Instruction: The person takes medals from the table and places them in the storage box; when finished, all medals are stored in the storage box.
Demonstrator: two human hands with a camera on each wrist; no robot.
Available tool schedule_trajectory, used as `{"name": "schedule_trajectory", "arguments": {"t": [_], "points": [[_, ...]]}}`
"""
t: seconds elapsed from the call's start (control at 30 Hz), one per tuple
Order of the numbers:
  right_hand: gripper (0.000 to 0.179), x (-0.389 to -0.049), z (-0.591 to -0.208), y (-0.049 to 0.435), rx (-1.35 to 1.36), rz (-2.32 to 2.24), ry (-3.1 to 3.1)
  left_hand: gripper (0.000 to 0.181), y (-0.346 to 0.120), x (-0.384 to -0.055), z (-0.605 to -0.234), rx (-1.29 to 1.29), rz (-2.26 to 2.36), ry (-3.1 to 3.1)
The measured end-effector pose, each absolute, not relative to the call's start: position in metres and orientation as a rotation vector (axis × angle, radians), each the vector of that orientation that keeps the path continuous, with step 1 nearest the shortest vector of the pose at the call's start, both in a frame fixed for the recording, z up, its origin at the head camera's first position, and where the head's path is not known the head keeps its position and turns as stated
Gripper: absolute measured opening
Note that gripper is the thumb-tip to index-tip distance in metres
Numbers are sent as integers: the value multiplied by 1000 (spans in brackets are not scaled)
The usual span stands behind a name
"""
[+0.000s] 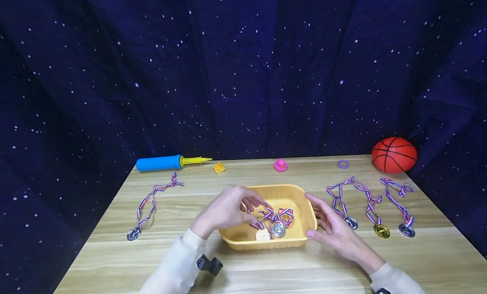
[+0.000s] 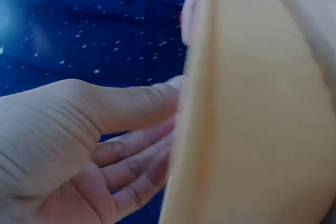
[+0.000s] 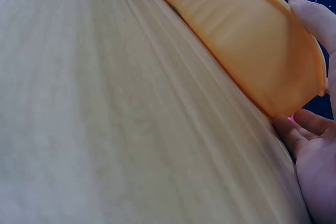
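A yellow plastic basin [image 1: 312, 226] stands at the front middle of the table. A gold medal [image 1: 263, 235] and a silver medal [image 1: 278, 230] with red, white and blue ribbons lie inside it. My left hand [image 1: 228, 207] reaches over the basin's left side, thumb and fingers spread apart around a ribbon. In the left wrist view the basin wall [image 2: 257, 103] hides the fingertips of that hand [image 2: 79, 140]. My right hand [image 1: 335, 230] grips the basin's right end. The right wrist view has its thumb [image 3: 314, 18] on the rim and its fingers low against the wall.
A silver medal [image 1: 134, 233] with ribbon lies at the left. Two silver medals and a gold medal [image 1: 381, 231] lie at the right. Along the back are a blue pump [image 1: 160, 163], yellow piece [image 1: 219, 167], pink duck [image 1: 280, 165], purple ring [image 1: 343, 164] and red basketball [image 1: 394, 155].
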State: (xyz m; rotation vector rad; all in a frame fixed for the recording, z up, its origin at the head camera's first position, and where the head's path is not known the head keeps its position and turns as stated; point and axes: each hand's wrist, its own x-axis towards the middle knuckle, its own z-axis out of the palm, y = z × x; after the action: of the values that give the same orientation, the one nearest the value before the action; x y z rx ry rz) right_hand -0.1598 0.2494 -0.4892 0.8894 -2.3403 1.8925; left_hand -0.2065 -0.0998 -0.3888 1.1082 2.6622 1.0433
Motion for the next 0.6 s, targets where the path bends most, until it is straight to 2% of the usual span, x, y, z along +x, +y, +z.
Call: {"name": "schedule_trajectory", "arguments": {"t": [0.1, 0.23, 0.37, 0.6], "points": [[90, -160, -489, 249, 886, 1892, -2342, 36, -111, -209, -380, 1115, 1151, 2743], [90, -159, -490, 250, 893, 1900, -2339, 37, -133, -211, -372, 1079, 1363, 2823], [90, -160, -490, 250, 902, 1892, -2337, 46, -158, -210, -371, 1053, 1512, 2870], [91, -161, -490, 251, 906, 1887, -2339, 73, -203, -200, -384, 1036, 1480, 2997]]}}
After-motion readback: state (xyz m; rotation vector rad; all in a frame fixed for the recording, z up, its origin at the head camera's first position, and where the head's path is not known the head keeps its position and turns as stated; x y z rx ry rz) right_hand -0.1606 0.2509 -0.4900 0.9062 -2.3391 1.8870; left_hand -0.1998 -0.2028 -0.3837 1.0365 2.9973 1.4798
